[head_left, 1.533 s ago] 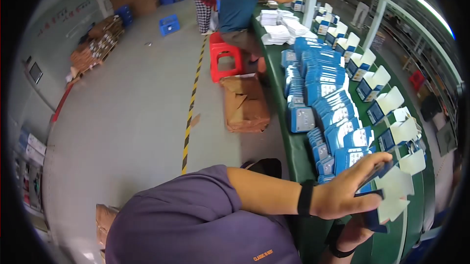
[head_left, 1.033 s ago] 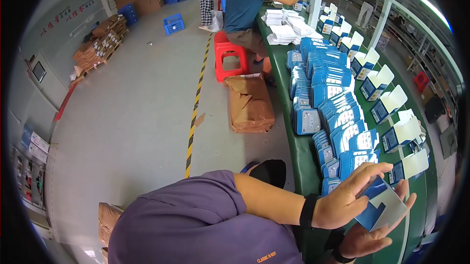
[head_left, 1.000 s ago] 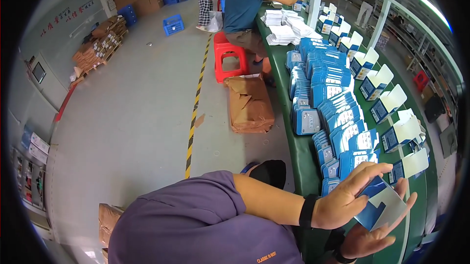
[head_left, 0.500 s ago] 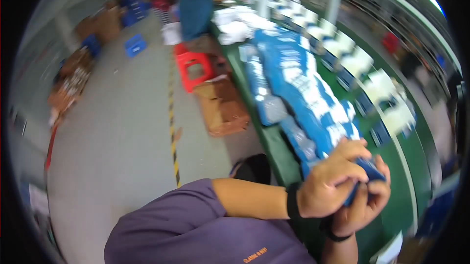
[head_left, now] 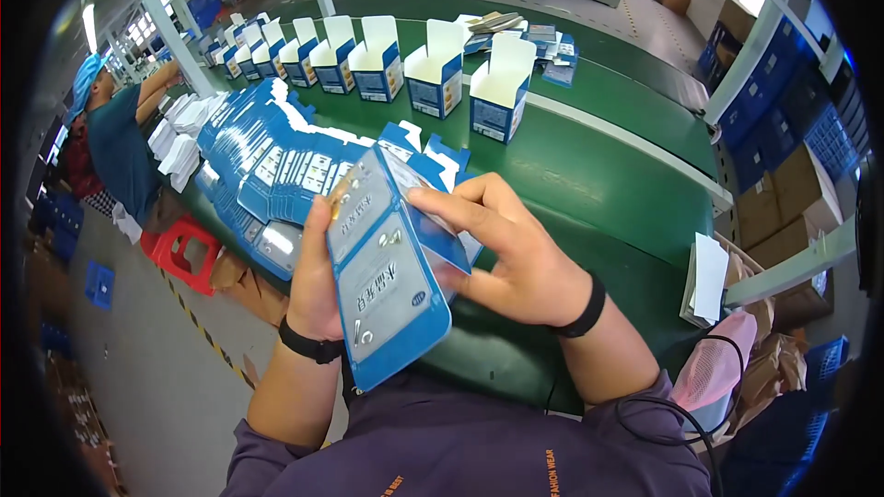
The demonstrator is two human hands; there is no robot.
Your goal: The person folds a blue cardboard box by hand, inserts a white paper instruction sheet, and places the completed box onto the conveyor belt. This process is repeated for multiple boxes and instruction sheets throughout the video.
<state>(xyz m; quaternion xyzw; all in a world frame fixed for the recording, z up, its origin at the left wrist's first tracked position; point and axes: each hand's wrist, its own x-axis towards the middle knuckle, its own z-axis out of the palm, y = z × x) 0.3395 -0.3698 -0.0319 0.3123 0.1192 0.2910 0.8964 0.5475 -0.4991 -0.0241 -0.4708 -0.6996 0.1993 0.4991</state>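
A blue and silver folding carton, partly opened out from flat, is tilted in front of my chest between both hands. My left hand is closed along its left edge; some of those fingers are hidden behind it. My right hand grips the carton's right side, thumb on the upper panel and fingers by the lower edge. Just beyond lies a spread of flat blue cartons on the green work surface. Dark bands circle both wrists.
Open-topped blue and white boxes stand in a row along the far side. White papers lie at the left, near a co-worker in a teal shirt. A red stool and brown cardboard boxes flank the bench.
My view has swung to the right, bringing the hands from the lower right to the middle. The carton, mostly hidden by my fingers before, now shows its broad printed panels.
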